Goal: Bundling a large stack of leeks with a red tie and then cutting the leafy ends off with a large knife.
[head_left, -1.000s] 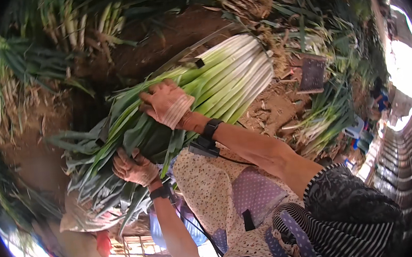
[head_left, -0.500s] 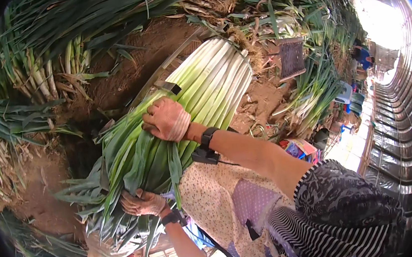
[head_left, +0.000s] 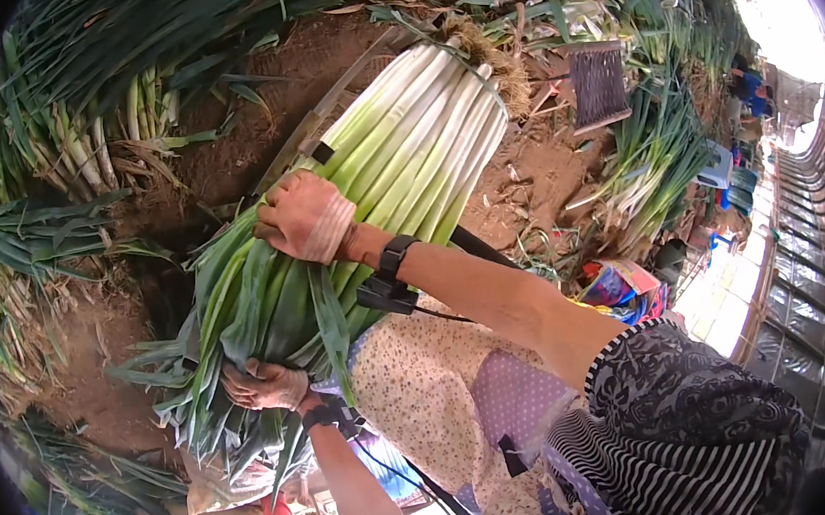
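A large bundle of leeks (head_left: 418, 121) lies slanted in front of me, white stems and roots at the upper right, green leaves (head_left: 267, 308) at the lower left. A thin tie circles the stems near the roots. My right hand (head_left: 313, 216), wrapped at the palm, presses over the bundle where the stems turn to leaf, fingers curled into the greens. Lower down, my left hand (head_left: 267, 383) grips the drooping leaves near their ends; its fingertips are partly hidden among them. Under the bundle shows a wooden frame (head_left: 321, 106) with a small dark block at its edge.
Heaps of leeks (head_left: 158, 33) lie along the far side, with more at the left (head_left: 19, 244) and right (head_left: 648, 157). A small woven stool (head_left: 599, 85) stands on the soil beyond the roots. Colourful bags (head_left: 617, 286) sit at the right. A pale sack (head_left: 220, 484) is below the leaves.
Both hands and the leafy end sit slightly further up and left in the view, while the surroundings at the right have shifted rightward. Both hands keep their hold on the leeks.
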Available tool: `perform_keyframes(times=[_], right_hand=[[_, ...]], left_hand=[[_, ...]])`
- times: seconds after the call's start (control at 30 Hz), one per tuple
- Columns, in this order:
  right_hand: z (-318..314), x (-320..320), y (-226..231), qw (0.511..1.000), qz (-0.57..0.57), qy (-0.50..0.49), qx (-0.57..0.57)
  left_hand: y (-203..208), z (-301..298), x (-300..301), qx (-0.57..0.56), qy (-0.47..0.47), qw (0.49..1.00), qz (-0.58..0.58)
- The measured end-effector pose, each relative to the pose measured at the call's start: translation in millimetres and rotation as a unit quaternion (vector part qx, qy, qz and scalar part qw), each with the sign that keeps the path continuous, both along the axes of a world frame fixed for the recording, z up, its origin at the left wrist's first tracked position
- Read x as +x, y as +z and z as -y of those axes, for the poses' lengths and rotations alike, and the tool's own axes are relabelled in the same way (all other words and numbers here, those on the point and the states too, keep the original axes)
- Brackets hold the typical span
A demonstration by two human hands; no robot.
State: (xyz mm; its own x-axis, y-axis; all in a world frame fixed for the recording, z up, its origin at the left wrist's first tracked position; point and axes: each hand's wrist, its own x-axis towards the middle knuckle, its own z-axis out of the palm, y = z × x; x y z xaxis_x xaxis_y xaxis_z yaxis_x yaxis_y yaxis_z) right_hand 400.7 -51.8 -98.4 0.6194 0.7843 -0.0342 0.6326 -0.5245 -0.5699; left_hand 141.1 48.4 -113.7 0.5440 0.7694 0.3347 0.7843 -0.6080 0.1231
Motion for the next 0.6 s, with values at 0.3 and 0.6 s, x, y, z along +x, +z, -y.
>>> perform_keyframes(times=[0.3, 0.6], right_hand=[[23.4, -58.7, 38.1, 0.995, -0.006, 0.02, 0.101], [13.6, -69.0, 34.0, 0.995, 0.008, -0.024, 0.101]], left_hand=[[4.9, 4.0, -2.0, -0.002, -0.028, 1.0, 0.005], [7.6, 9.7, -1.2, -0.044, 0.01, 0.999, -0.019]])
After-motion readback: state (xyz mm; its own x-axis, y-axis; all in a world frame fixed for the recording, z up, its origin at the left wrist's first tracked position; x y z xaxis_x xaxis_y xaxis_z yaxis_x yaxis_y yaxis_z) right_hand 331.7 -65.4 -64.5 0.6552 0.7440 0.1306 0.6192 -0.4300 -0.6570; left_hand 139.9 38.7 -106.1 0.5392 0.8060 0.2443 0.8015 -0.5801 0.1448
